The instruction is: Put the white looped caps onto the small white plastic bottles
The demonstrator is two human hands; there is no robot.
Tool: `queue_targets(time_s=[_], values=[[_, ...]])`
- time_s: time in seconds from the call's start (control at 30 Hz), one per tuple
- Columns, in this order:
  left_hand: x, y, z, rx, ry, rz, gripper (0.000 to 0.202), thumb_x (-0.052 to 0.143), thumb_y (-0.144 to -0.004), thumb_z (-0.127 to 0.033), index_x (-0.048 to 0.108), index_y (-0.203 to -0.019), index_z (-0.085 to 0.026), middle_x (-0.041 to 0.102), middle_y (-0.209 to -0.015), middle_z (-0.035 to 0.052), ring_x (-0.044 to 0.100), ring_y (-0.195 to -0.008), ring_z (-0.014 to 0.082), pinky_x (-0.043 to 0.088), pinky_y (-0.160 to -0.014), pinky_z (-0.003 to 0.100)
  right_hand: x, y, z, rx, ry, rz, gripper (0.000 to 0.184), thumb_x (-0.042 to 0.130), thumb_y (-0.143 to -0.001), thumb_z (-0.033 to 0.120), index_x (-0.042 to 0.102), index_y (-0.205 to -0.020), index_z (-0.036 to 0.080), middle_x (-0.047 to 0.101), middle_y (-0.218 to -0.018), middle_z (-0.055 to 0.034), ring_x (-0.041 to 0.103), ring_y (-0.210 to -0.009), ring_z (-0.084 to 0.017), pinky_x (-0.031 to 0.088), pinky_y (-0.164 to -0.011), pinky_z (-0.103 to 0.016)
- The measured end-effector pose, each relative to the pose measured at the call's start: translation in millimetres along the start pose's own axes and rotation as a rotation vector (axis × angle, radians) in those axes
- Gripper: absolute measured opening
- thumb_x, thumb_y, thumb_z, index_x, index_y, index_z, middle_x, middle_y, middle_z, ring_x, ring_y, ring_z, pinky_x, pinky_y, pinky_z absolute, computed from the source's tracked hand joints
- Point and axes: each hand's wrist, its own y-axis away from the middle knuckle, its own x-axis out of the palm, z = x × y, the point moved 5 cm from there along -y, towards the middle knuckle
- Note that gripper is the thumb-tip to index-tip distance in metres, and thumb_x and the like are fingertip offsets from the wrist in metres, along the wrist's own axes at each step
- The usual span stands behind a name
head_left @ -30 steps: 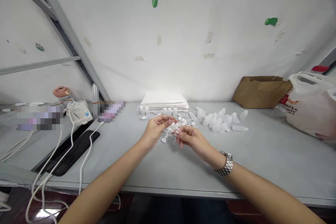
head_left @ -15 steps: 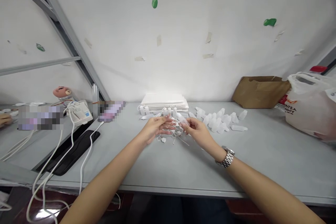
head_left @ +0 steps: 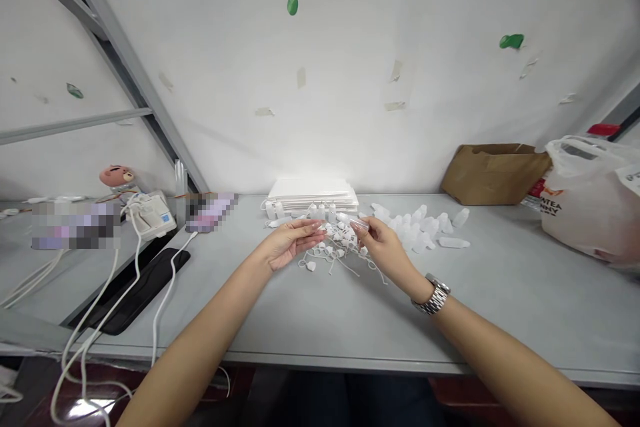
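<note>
My right hand (head_left: 384, 248) pinches a small translucent plastic bottle (head_left: 356, 223) by its fingertips, above a scatter of small white caps with strings (head_left: 334, 252) on the grey table (head_left: 310, 320). My left hand (head_left: 289, 242) is palm-up beside it, fingers loosely stretched over the caps, holding nothing that I can see. A pile of the same translucent bottles (head_left: 425, 227) lies just right of my right hand. A silver watch (head_left: 433, 295) is on my right wrist.
A stack of white sheets (head_left: 313, 192) rests against the wall behind the caps. A brown paper bag (head_left: 495, 173) and a white plastic bag (head_left: 590, 197) stand at the right. At left lie a black phone (head_left: 135, 290), white cables (head_left: 115, 293) and a charger (head_left: 150, 213).
Both hands have moved away from me toward the caps and bottles. They have drawn apart; my right hand carried the small bottle to the right, and my left hand opened.
</note>
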Motion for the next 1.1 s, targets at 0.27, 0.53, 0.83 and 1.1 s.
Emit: queue_targets(time_s=[0.27, 0.53, 0.83, 1.1], values=[[-5.9, -2, 2, 0.029, -0.002, -0.092, 0.014, 0.063, -0.075, -0.020, 0.066, -0.088, -0.014, 0.070, -0.094, 0.0085, 0.066, -0.085, 0.0158, 0.052, -0.061, 0.016, 2, 10, 20, -0.284, 0.264, 0.000, 0.019, 0.046, -0.086, 0.032, 0.055, -0.093, 0.018, 0.059, -0.082, -0.0046, 0.052, -0.071, -0.016, 0.040, -0.071, -0.032], [-5.0, 0, -2, 0.096, -0.156, -0.090, 0.027, 0.074, -0.062, -0.033, 0.067, -0.081, -0.013, 0.072, -0.081, 0.0086, 0.066, -0.083, 0.0180, 0.049, -0.073, 0.023, 10, 15, 25, -0.392, 0.399, 0.051, 0.014, 0.045, -0.088, 0.027, 0.055, -0.091, 0.018, 0.058, -0.074, -0.0027, 0.050, -0.066, -0.016, 0.038, -0.074, -0.035], [-1.2, 4, -8, 0.214, -0.280, -0.147, 0.030, 0.073, -0.060, -0.038, 0.067, -0.076, -0.013, 0.071, -0.074, 0.0077, 0.066, -0.075, 0.0192, 0.050, -0.069, 0.027, 11, 16, 26, -0.422, 0.446, 0.042, 0.013, 0.046, -0.087, 0.023, 0.054, -0.095, 0.017, 0.057, -0.072, -0.0026, 0.051, -0.067, -0.016, 0.037, -0.077, -0.037], [-0.2, 3, -6, 0.218, -0.297, -0.129, 0.031, 0.073, -0.059, -0.038, 0.067, -0.078, -0.013, 0.071, -0.075, 0.0081, 0.066, -0.076, 0.0201, 0.051, -0.072, 0.029, 10, 17, 27, -0.408, 0.463, 0.049, 0.012, 0.046, -0.086, 0.021, 0.055, -0.094, 0.018, 0.057, -0.072, -0.0029, 0.052, -0.069, -0.017, 0.037, -0.077, -0.037]])
